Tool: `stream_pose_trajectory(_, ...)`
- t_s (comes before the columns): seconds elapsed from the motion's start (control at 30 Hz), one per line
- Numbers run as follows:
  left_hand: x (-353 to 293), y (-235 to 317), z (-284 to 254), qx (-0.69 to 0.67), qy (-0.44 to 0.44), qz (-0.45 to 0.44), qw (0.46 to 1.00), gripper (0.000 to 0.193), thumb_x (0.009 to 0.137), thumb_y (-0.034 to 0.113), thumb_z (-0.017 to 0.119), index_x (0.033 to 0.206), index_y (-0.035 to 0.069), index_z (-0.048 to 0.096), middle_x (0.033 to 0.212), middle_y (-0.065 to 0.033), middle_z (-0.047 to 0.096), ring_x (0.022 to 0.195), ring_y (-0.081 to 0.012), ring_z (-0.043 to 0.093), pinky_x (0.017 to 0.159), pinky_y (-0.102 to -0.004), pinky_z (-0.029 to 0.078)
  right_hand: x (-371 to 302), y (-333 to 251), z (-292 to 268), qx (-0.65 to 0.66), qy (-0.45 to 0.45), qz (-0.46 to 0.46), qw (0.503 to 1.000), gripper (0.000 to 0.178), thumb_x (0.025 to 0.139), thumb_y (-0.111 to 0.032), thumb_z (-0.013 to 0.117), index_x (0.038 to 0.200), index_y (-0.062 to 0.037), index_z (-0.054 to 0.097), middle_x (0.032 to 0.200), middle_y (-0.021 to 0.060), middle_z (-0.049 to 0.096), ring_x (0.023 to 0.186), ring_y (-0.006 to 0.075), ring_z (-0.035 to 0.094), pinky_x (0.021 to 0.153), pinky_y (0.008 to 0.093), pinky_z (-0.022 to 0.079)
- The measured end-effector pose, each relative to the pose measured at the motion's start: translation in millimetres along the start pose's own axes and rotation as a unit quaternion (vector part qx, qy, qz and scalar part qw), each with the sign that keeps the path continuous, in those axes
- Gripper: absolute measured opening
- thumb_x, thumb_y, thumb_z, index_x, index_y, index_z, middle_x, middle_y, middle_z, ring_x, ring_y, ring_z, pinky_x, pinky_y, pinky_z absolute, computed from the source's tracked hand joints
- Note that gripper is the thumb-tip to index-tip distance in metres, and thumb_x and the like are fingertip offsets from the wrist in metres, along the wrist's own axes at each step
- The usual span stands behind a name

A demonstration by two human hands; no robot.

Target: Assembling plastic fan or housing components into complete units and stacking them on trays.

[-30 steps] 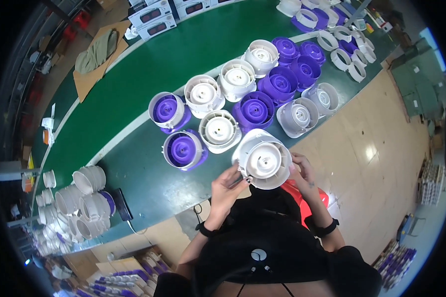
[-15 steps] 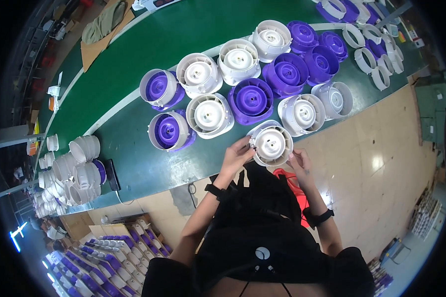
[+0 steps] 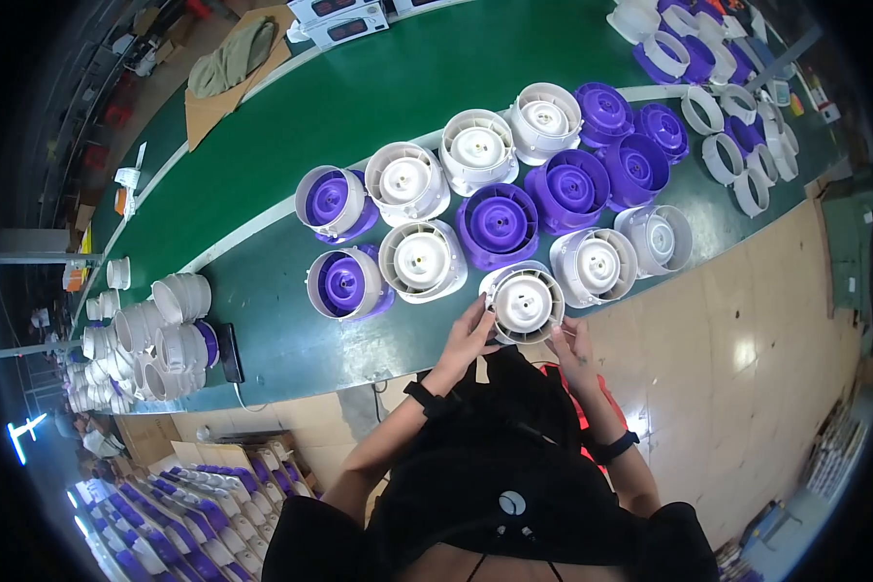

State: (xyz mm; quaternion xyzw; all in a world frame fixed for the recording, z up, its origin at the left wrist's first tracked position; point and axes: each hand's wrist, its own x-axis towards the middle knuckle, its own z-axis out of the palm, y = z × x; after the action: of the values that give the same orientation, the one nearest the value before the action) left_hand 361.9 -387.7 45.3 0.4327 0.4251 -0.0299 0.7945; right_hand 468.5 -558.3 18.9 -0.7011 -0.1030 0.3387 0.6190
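At the near edge of the green bench, a white round fan housing [image 3: 527,304] with a domed hub is between my two hands. My left hand [image 3: 468,338] grips its left rim, thumb and fingers closed on it. On the lower right side, my right hand [image 3: 573,355] has its fingertips against the wall of the same housing. The underside of the housing is hidden. Just beyond stand a purple fan housing [image 3: 498,225] and, to the right, another white fan housing [image 3: 595,267]. A white housing with fins [image 3: 422,262] sits to the left.
More white and purple housings [image 3: 571,191] stand in rows on the bench [image 3: 291,354]. Stacked white rings [image 3: 170,339] and a dark flat device [image 3: 229,353] with a cable lie at the left. Loose rings [image 3: 723,158] are at the far right. Racked parts [image 3: 189,514] stand lower left.
The whole view has shifted, so the bench things appear lower. My hands, still on the white fan housing, have brought it slightly left relative to its neighbours.
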Motion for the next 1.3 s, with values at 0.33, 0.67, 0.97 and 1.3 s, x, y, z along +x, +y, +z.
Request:
stream_pose_trajectory(0.33, 12, 19, 1, -0.009, 0.021, -0.001, 1.0, 0.06, 0.089, 0.033, 0.045, 0.134, 0.003, 0.019, 0.129, -0.0147, 0.036, 0.104, -0.029, 0.05, 0.08, -0.0383, 0.048, 24, -13, 7, 0.034, -0.012, 0.008, 0.999, 0.027, 0.088, -0.016, 0.051, 0.105, 0.0013, 0.039, 0.089, 0.0074, 0.049, 0.079, 0.0104, 0.05, 0.072, 0.0226, 0.043)
stream_pose_trajectory(0.67, -6, 20, -22, 0.032, -0.066, -0.027, 0.997, 0.063, 0.087, 0.04, 0.046, 0.135, 0.007, 0.022, 0.127, -0.0147, 0.039, 0.112, -0.0292, 0.045, 0.086, -0.039, 0.044, -7, -16, -1, -0.095, -0.058, 0.056, 0.992, 0.038, 0.089, -0.021, 0.045, 0.118, 0.0019, 0.035, 0.084, 0.0041, 0.05, 0.069, 0.0085, 0.047, 0.06, 0.0222, 0.041)
stream_pose_trajectory(0.97, -62, 13, -99, 0.056, -0.062, -0.045, 0.996, 0.048, 0.086, 0.041, 0.048, 0.122, 0.009, 0.047, 0.118, -0.0044, 0.05, 0.1, -0.0182, 0.052, 0.08, -0.0312, 0.044, -21, -87, 93, -0.133, -0.422, 0.114, 0.889, 0.032, 0.09, -0.019, 0.045, 0.116, 0.0003, 0.046, 0.101, 0.0119, 0.057, 0.089, 0.0171, 0.056, 0.075, 0.0274, 0.046)
stream_pose_trajectory(1.3, -127, 24, -225, -0.055, 0.069, 0.055, 0.995, 0.049, 0.086, 0.036, 0.047, 0.125, 0.007, 0.042, 0.122, -0.0073, 0.049, 0.104, -0.0201, 0.051, 0.085, -0.0333, 0.043, -27, -107, 215, -0.172, -0.452, 0.039, 0.875, 0.031, 0.089, -0.019, 0.046, 0.11, 0.004, 0.05, 0.095, 0.0133, 0.061, 0.085, 0.0165, 0.059, 0.072, 0.0259, 0.046)
